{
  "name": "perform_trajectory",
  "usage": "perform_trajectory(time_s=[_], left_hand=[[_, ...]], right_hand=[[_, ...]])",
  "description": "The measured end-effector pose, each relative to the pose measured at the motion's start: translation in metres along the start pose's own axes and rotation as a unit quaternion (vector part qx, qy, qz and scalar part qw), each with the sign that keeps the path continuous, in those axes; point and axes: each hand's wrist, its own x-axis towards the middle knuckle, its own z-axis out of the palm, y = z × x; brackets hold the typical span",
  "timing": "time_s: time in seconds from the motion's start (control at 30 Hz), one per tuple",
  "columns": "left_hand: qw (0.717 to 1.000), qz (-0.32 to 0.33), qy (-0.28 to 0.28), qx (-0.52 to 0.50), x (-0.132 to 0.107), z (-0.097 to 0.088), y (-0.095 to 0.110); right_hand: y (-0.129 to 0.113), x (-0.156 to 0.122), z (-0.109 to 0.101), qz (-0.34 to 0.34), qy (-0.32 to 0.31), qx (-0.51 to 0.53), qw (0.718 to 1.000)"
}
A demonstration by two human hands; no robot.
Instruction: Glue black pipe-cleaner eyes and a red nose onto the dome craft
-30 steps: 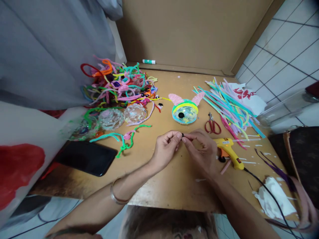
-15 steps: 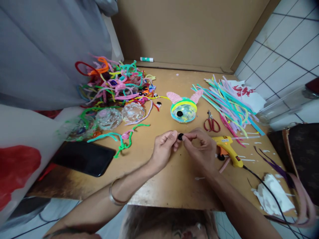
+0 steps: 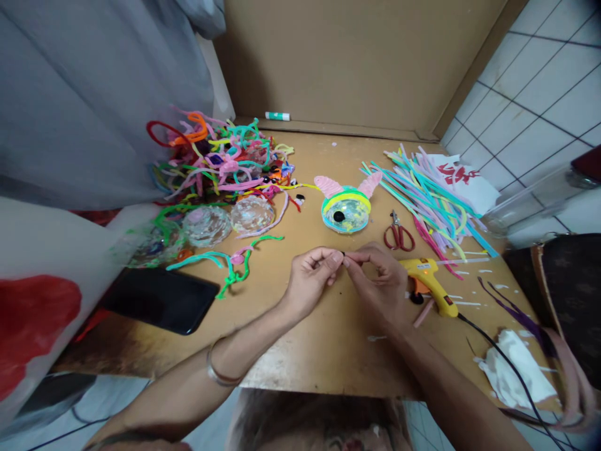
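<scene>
Between the fingertips of my left hand point(image 3: 313, 275) and my right hand point(image 3: 375, 275) is a small round black piece point(image 3: 343, 254), mostly covered by the fingers. It resembles the black disc eye point(image 3: 339, 217) on the craft head just beyond. That head point(image 3: 350, 222) is a clear dome with a yellow and green pipe-cleaner band point(image 3: 350, 197) and two pink ears point(image 3: 328, 186). Both hands are closed in a pinch, thumbs and forefingers meeting. Right of my right hand lies a yellow hot glue gun point(image 3: 434, 285), with red-handled scissors point(image 3: 399, 235) behind it.
A tangled heap of pipe cleaners point(image 3: 225, 156) and clear domes point(image 3: 252, 216) fill the left side, with a black phone point(image 3: 162, 299) in front. Straight pipe cleaners point(image 3: 427, 194) lie back right. A crumpled tissue point(image 3: 516, 369), the glue gun's cord point(image 3: 498, 354) and a brown bag point(image 3: 558, 294) are at right.
The black piece between my fingertips has turned or sunk deeper into the pinch; its round face showed before and now only a sliver does. My hands stay nearly in place.
</scene>
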Motion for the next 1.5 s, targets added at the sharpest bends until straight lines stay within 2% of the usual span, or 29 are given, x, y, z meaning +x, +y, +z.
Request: perform_trajectory(time_s=[0.17, 0.37, 0.6, 0.93, 1.03, 1.13, 1.27, 1.37, 1.5], left_hand=[[0.999, -0.002, 0.004, -0.044, 0.004, 0.000, 0.004], [0.997, -0.010, 0.005, -0.072, 0.006, 0.002, 0.010], [0.998, -0.020, -0.022, -0.058, 0.004, 0.001, 0.010], [0.993, -0.060, -0.028, -0.095, 0.002, 0.003, 0.008], [0.993, -0.067, -0.023, -0.097, 0.002, 0.004, 0.008], [0.994, -0.060, -0.021, -0.091, 0.002, 0.005, 0.009], [0.996, -0.041, -0.019, -0.079, 0.003, 0.005, 0.009], [0.998, -0.031, -0.020, -0.055, 0.003, 0.004, 0.007], [0.999, -0.015, -0.036, -0.012, 0.002, -0.001, 0.001]], right_hand=[[0.000, -0.002, -0.001, -0.029, -0.035, 0.001, 0.999], [0.001, 0.001, -0.007, 0.005, 0.000, -0.015, 1.000], [0.008, 0.001, -0.007, -0.070, -0.064, -0.077, 0.993], [0.011, -0.005, 0.001, -0.198, 0.032, -0.147, 0.969], [0.010, -0.005, 0.002, -0.227, 0.040, -0.161, 0.960], [0.009, -0.004, -0.001, -0.182, 0.022, -0.132, 0.974], [0.005, 0.000, -0.006, -0.020, -0.020, -0.052, 0.998], [0.005, 0.001, -0.007, 0.057, -0.064, -0.019, 0.996], [0.004, 0.002, -0.004, 0.125, -0.109, 0.034, 0.986]])
